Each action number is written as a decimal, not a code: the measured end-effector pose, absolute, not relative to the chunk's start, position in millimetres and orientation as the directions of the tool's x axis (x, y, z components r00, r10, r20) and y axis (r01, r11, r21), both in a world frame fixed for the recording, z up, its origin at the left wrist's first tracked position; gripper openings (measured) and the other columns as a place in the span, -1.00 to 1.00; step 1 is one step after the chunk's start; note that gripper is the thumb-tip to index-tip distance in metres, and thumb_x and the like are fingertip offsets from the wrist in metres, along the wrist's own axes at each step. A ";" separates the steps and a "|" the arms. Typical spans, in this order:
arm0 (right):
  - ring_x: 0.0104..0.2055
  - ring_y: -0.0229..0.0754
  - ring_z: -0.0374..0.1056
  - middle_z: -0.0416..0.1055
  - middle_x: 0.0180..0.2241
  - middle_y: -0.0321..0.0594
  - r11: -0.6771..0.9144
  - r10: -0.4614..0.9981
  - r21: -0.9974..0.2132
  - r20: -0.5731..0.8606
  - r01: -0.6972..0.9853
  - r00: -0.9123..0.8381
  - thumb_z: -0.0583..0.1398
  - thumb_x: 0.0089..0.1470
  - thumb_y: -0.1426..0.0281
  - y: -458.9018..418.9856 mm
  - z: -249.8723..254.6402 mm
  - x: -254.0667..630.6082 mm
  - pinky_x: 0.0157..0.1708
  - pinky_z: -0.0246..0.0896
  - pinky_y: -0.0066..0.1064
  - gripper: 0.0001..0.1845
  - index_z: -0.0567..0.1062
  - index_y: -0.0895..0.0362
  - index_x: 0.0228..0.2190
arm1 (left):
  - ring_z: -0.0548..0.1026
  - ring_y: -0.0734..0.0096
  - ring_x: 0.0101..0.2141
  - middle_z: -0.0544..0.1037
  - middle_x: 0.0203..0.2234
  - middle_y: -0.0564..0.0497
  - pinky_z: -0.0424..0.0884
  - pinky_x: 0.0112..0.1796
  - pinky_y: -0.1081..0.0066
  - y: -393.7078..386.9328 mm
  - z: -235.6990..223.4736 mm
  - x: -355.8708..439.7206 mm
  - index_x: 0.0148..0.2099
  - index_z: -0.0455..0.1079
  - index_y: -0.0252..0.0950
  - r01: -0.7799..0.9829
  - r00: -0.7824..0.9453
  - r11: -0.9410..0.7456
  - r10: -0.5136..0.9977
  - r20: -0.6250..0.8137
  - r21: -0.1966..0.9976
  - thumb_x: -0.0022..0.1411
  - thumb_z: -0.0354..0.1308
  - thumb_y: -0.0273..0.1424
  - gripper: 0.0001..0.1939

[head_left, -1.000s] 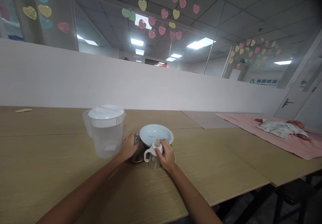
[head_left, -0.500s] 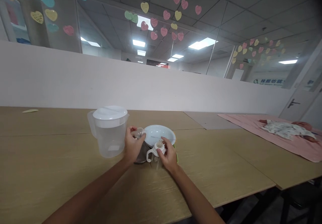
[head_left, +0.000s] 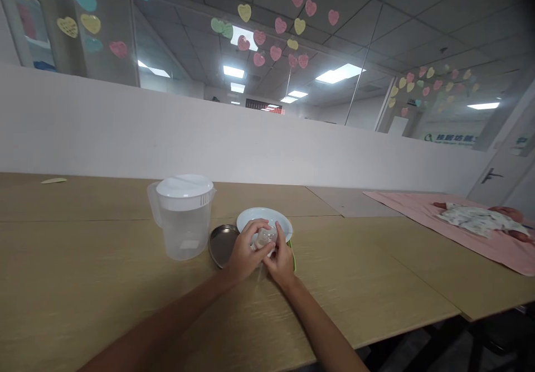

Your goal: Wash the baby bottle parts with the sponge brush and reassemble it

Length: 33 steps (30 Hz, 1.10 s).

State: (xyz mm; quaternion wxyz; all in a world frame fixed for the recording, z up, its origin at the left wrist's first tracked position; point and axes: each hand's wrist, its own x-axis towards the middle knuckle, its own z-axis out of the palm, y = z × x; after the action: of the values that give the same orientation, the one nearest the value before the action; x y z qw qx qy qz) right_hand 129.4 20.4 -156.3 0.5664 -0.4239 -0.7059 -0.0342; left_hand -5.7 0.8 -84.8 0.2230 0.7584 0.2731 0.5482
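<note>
At the middle of the surface (head_left: 355,271), in the head view, the left hand (head_left: 245,252) is pinching a clear cap (head_left: 268,235) over the top of the baby bottle (head_left: 271,254). The right hand (head_left: 282,259) is curled around the bottle's upper part, very close to the left one. Directly behind is the rim of the white bowl (head_left: 263,211); a green edge (head_left: 293,259) shows beside the right hand. The metal dish (head_left: 220,242) lies between the left hand and the lidded pitcher (head_left: 186,221). To the right, a wide stretch of wood reaches to the pink cloth (head_left: 393,202) with the doll (head_left: 480,220). The front edge passes under the right forearm.
</note>
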 end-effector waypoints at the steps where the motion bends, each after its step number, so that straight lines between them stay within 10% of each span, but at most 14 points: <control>1: -0.53 -0.23 0.31 0.44 -0.37 -0.22 0.645 0.567 -0.439 0.823 0.626 -0.008 0.11 -0.02 0.21 20.3 -156.3 129.6 -0.52 0.26 -0.39 -0.18 -0.07 0.20 0.20 | 0.33 0.27 -0.01 0.39 -0.08 -0.06 0.24 0.01 0.29 -0.2 -85.5 -5.5 -0.15 0.31 -0.23 0.180 0.244 -0.757 0.653 0.717 0.628 0.09 0.13 -0.44 -0.77; 33: -0.10 -0.01 0.35 0.36 -0.08 0.04 0.688 0.474 -0.396 0.880 0.608 0.036 0.02 0.06 0.26 7.6 -149.4 111.8 -0.18 0.32 -0.16 -0.39 0.08 0.24 0.11 | 0.34 0.25 0.00 0.39 -0.05 -0.12 0.27 -0.01 0.22 1.0 -116.3 -3.8 -0.05 0.29 -0.27 0.241 0.148 -0.827 0.549 0.823 0.508 0.20 0.05 -0.42 -0.76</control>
State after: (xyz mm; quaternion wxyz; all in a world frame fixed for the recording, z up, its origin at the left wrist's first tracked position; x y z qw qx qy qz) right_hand 111.8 7.6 -149.4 0.6045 -0.3909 -0.6919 -0.0551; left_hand -3.8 1.0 -116.3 0.1291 0.7465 0.2645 0.5967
